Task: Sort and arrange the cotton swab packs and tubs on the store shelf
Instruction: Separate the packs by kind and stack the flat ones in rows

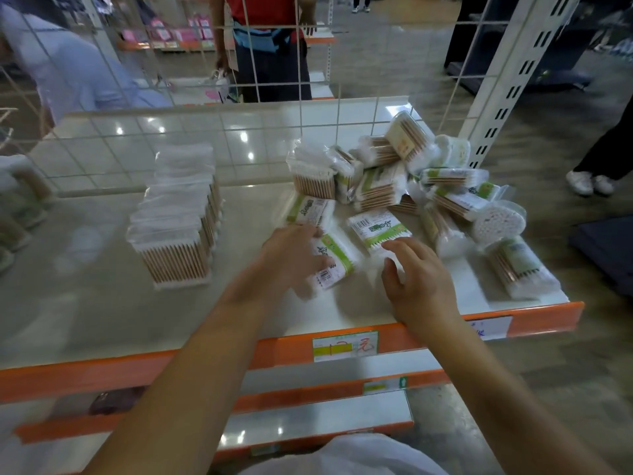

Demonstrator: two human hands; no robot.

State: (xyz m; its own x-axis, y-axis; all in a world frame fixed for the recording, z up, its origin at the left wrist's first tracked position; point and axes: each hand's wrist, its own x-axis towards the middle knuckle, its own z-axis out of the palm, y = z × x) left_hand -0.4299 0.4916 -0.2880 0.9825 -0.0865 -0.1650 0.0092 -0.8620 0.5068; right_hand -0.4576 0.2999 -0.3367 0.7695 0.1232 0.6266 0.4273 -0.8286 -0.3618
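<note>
Head view: left hand (294, 250) fingers rest on crinkly flat swab pack (334, 260); right hand (416, 279) fingers loosely spread.

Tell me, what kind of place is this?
Most likely a shop. An orange-edged shelf carries a price label, and many sealed cotton swab packs are piled on it, with more shelves behind.

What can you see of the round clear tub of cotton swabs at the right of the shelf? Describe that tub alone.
The round clear plastic tub of cotton swabs lies tipped on its side, its circular end turned toward the camera and packed with white swab tips. It rests at the right edge of the heap, leaning against green-labelled flat packs of wooden swabs on the white shelf. Neither hand touches it.
</note>
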